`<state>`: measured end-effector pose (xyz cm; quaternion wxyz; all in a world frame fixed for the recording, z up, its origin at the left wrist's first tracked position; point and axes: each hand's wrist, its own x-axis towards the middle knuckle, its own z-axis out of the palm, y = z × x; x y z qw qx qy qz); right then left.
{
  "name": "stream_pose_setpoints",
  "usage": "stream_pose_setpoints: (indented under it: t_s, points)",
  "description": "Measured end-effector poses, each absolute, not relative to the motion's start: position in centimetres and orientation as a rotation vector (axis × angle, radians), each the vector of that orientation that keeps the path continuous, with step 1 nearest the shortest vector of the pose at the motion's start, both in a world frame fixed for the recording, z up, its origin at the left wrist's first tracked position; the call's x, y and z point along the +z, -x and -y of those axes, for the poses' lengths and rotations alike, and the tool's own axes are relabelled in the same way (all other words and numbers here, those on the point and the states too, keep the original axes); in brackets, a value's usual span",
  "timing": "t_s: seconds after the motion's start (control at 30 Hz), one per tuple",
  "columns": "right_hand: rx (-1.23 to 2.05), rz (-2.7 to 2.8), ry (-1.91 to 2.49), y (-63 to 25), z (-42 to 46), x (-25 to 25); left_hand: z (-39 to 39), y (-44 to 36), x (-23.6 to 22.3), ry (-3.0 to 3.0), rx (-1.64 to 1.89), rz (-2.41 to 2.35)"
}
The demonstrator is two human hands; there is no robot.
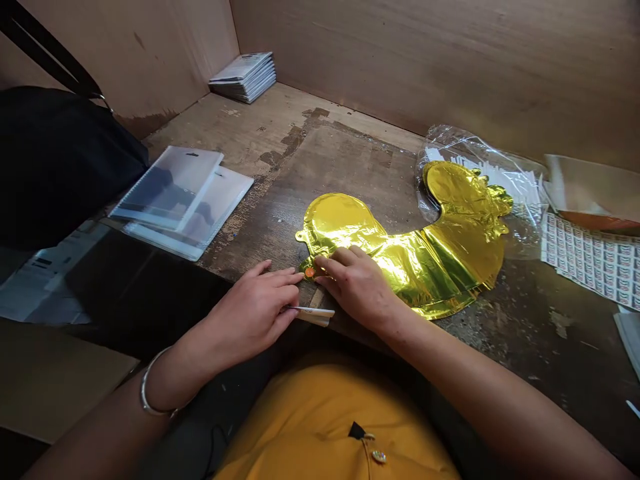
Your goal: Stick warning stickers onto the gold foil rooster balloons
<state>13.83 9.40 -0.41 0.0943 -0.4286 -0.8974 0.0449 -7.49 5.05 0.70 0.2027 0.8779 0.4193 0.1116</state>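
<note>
Flat gold foil balloons, apparently a curved stack with several small tabs, lie across the front of the table. My right hand is closed at the lower left edge of the foil, with its fingertips pinching beside a small tab that bears an orange spot. From the other side, my left hand touches that tab with its extended index finger. Between its lower fingers and thumb it grips thin white strips, whose free ends stick out to the right. Their exact kind is unclear.
Clear plastic sleeves lie at left, near a black bag. A stack of packets sits in the back corner. At right are a clear bag of white strips and printed label sheets. Wooden panels wall the table.
</note>
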Motion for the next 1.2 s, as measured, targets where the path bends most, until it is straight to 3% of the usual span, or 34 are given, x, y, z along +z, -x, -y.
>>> stream_pose_setpoints:
  t_s: [0.27,0.5,0.7,0.8,1.2]
  points:
    - [0.166,2.645,1.198,-13.3,-10.2,-0.6,-5.0,7.5,1.0,-2.426,0.355,-1.198]
    - [0.988,1.985,1.445,-14.1,-12.6,0.1,-6.2,6.8,2.3,-2.481,0.420,-1.124]
    - [1.280,1.930,1.313,-14.9,-13.3,0.5,-9.0,5.2,2.1,-2.511,0.313,-0.911]
    - [1.202,1.994,1.239,-15.1,-12.2,0.6,-9.5,4.9,1.8,-2.500,0.302,-0.921]
    - [0.539,2.087,1.651,-16.3,-11.7,2.1,-9.1,4.7,2.1,-2.520,0.252,-0.901]
